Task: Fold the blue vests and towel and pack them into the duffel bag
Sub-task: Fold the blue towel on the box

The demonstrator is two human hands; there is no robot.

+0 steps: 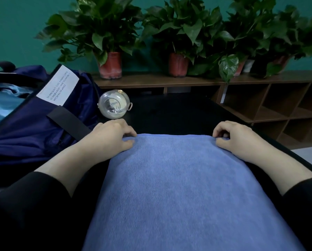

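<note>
my left hand [113, 136] and right hand [236, 136] pinch the towel [178, 187] at its far corners; i should draw both back evenly, edges matched

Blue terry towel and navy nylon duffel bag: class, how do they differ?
The blue terry towel lies flat, gripped at its far corners; the navy nylon duffel bag sits bulky, open and untouched. Towel is plain, pale blue; bag is darker, with a white printed label. Both rest on the black table.

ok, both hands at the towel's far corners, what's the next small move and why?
Probably draw both corners back toward the body to fold it in half: the left hand and right hand each pinch a far corner of the towel, which lies flat and unfolded.
</note>
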